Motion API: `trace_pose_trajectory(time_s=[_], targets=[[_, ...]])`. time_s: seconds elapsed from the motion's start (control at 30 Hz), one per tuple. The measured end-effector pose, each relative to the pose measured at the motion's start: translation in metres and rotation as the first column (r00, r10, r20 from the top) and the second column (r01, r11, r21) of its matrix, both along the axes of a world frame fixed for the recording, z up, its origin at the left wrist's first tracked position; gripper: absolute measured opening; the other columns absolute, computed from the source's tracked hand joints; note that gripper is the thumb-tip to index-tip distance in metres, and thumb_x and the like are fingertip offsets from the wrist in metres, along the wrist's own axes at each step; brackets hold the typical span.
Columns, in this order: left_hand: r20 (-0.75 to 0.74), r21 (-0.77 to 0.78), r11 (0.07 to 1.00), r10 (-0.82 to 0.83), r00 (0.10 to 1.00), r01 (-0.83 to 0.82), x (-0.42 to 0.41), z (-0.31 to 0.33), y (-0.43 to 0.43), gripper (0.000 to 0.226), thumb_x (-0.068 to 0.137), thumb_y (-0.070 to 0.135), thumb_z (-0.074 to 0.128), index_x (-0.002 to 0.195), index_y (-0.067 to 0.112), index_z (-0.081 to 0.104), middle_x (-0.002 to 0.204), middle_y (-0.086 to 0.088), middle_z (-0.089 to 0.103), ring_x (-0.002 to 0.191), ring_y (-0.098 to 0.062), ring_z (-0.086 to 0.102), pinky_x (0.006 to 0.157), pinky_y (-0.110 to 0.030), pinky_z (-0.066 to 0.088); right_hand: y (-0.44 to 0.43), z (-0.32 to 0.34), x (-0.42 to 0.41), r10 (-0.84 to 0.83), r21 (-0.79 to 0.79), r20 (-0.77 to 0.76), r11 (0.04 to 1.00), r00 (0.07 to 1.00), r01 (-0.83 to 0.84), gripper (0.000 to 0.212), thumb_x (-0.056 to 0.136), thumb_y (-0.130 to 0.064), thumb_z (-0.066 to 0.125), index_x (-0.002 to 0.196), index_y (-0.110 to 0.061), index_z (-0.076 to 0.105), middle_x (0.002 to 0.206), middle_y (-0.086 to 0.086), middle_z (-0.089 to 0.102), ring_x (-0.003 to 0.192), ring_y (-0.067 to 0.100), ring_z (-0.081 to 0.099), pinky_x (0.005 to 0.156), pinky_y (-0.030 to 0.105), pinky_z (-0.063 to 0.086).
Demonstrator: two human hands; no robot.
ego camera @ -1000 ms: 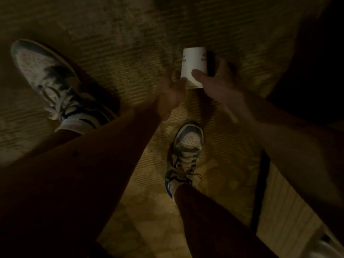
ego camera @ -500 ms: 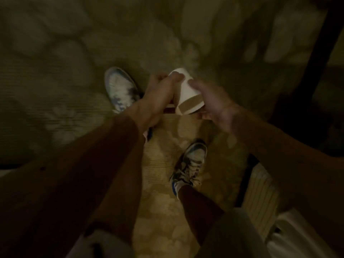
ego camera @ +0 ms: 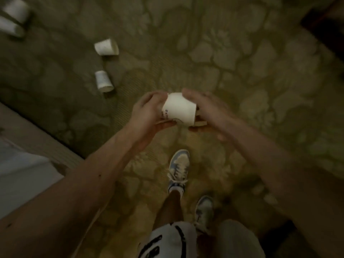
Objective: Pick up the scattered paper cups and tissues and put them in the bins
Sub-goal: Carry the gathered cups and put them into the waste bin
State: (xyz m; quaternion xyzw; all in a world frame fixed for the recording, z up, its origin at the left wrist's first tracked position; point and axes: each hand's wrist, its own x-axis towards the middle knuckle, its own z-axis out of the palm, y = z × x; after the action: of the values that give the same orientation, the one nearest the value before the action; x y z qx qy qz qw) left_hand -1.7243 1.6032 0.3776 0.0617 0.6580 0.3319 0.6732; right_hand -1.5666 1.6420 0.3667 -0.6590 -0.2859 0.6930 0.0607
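Firmly gripped between the left hand (ego camera: 147,111) and right hand (ego camera: 209,112), fingers curled round it, a smooth, tapered white paper cup (ego camera: 178,108) hangs tipped sideways above the floor (its dark print too blurred to read). Below spreads ribbed, blotchy-patterned carpet (ego camera: 242,62), where more white cups (ego camera: 106,47) lie toppled at upper left.

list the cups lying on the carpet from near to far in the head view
nearest cup → cup just beyond it → cup at the left edge → cup in the top left corner
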Motion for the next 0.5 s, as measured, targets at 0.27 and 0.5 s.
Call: trace_pose_trajectory(time_s=[0.27,0.5], targets=[[-0.032,-0.07,0.918,0.39,0.92,-0.391,-0.066,0.033,0.0,0.033,0.097,0.024,0.051,0.127,0.01,0.051,0.125,-0.016,0.061,0.111,-0.033,0.063,0.087,-0.043,0.055,0.035,0.015,-0.116,-0.052,-0.019,-0.082,0.999,0.995,0.051,0.076,0.064,-0.041,0.087,0.125,-0.026,0.044,0.115,0.004,0.064,0.094,0.021,0.07,0.076,0.039,0.061],[0.126,-0.209,0.778,0.622,0.773,-0.592,-0.082,0.026,-0.003,0.034,0.083,0.021,0.071,0.113,0.009,0.058,0.102,-0.012,0.075,0.092,-0.026,0.073,0.067,-0.034,0.059,0.057,-0.004,-0.16,-0.112,-0.12,0.074,0.985,0.991,0.121,0.103,0.052,-0.044,0.093,0.138,-0.024,0.04,0.119,0.007,0.061,0.095,0.025,0.069,0.077,0.046,0.061]])
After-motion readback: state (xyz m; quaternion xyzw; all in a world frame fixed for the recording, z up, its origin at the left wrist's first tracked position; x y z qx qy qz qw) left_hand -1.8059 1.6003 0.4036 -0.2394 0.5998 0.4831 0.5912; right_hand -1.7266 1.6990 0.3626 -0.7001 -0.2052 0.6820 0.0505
